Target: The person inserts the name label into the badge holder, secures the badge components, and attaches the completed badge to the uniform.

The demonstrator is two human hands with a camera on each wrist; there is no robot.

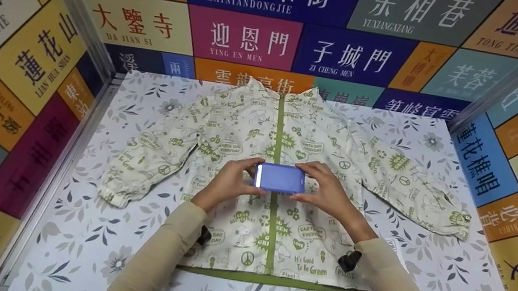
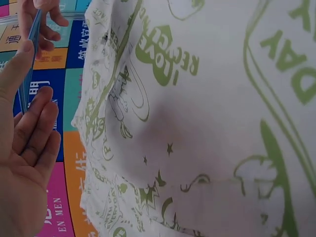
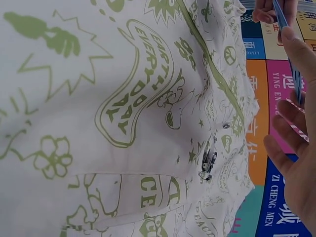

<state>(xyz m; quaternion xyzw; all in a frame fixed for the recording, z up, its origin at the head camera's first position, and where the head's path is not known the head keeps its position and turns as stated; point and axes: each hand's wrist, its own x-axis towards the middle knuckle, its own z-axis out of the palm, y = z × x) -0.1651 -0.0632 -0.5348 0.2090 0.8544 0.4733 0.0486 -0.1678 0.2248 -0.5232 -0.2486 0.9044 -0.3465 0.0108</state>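
A phone [image 1: 280, 178] in a blue-violet case is held level above the middle of a jacket [image 1: 251, 129]. My left hand [image 1: 229, 181] pinches its left end between thumb and fingers. At the other end, my right hand [image 1: 327, 191] grips it the same way. Both wrist views show the phone edge-on as a thin blue strip. The jacket is white with green print, spread flat with both sleeves out to the sides. A green zip [image 1: 271, 236] runs down its front, partly hidden behind the phone. Green lining [image 1: 272, 280] shows along the hem.
The jacket lies on a white table [image 1: 102, 255] with a grey leaf pattern. Panels with coloured signs [image 1: 242, 39] enclose the back and sides. A white paper [image 1: 393, 251] shows beside my right forearm. In the right wrist view, a small shiny metal piece [image 3: 208, 160] lies on the jacket.
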